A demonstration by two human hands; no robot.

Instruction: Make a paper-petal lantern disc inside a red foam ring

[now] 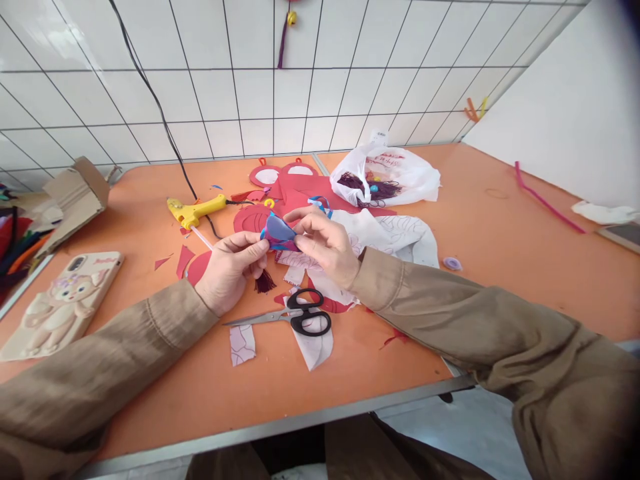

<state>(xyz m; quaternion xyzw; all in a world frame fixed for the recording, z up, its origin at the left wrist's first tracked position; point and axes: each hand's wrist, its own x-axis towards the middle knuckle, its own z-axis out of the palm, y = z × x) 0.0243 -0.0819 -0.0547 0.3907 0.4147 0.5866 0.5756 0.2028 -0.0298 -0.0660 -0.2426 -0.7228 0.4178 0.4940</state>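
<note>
A small blue and purple folded piece [279,230], perhaps of fabric or felt, is pinched between my two hands above the table. My left hand [235,267] grips its left edge between thumb and fingers. On its right edge, the thumb and fingers of my right hand [325,243] are closed. A dark red tassel [265,282] shows just below the left fingers; I cannot tell whether it is joined to the piece. Black-handled scissors [305,312] lie nearer to me, across white patterned scraps [315,343]. Behind the hands are red cut pieces [300,190].
A yellow glue gun [197,210] with a black cord lies at the left. Behind stands a white plastic bag [415,175] holding dark tassels. A phone [65,303] and a cardboard box [80,200] are far left. White patterned cloth [410,233] and a small lilac roll [453,264] sit right.
</note>
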